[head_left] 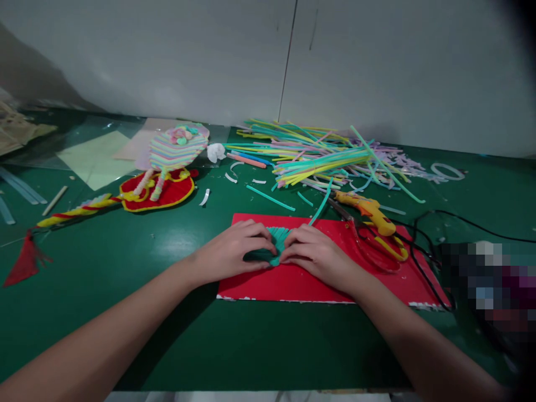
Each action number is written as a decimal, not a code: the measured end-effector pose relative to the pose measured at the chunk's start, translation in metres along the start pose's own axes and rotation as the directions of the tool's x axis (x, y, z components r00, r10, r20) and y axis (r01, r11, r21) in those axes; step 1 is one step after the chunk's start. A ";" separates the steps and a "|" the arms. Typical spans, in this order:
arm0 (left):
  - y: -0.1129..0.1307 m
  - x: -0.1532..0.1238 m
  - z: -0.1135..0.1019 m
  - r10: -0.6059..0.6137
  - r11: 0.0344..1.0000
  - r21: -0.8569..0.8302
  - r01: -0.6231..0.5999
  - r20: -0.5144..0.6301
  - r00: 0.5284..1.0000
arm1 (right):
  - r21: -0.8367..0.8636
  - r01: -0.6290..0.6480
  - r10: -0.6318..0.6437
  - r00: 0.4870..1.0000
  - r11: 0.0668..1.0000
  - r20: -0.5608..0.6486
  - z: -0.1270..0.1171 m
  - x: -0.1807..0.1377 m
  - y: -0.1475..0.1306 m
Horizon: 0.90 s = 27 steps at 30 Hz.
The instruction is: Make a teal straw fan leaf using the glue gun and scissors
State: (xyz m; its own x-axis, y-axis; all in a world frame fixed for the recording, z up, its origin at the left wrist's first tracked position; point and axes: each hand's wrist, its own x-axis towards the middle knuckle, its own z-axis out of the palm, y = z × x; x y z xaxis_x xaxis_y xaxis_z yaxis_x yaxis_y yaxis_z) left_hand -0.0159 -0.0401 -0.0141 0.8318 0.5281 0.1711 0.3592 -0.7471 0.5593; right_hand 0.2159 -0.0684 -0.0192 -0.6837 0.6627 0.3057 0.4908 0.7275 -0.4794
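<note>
A small teal piece (278, 237), made of pipe cleaners laid side by side, rests on a red board (251, 286). My left hand (240, 248) grips its left edge, thumb and fingers curled round it. On the other side, my right hand (312, 251) pinches the right edge, with its fingertips close to those of my left hand. A loose teal pipe cleaner (321, 205) sticks up behind my right hand; whether it joins the piece is hidden. Fingers cover much of the piece's sides.
On the board's right lie a yellow glue gun (368, 212) with a black cord and red-handled scissors (371, 251). Behind is a heap of pipe cleaners (318, 156). At left are a striped pipe-cleaner fan (178, 151), a red pouch-like ornament (180, 195) and a red tassel (23, 262).
</note>
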 end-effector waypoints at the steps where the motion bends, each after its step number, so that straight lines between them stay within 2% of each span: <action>1: 0.000 0.000 0.000 0.000 1.000 0.000 0.000 0.001 1.000 | 0.001 0.000 0.000 1.000 1.000 -0.001 0.000 0.000 0.000; 21: 0.000 0.000 0.000 0.007 1.000 -0.003 -0.007 0.012 1.000 | 0.009 0.000 0.000 1.000 1.000 -0.001 0.002 0.001 0.000; 27: 0.001 0.001 -0.001 0.000 1.000 0.001 0.000 0.017 1.000 | 0.073 -0.032 0.036 0.998 0.997 -0.061 -0.007 -0.003 0.004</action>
State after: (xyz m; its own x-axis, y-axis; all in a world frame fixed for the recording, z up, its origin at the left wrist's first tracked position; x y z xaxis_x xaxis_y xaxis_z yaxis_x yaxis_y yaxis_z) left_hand -0.0150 -0.0398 -0.0128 0.8388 0.5211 0.1576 0.3595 -0.7476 0.5584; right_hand 0.2234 -0.0660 -0.0166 -0.6316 0.6980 0.3375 0.4715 0.6914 -0.5474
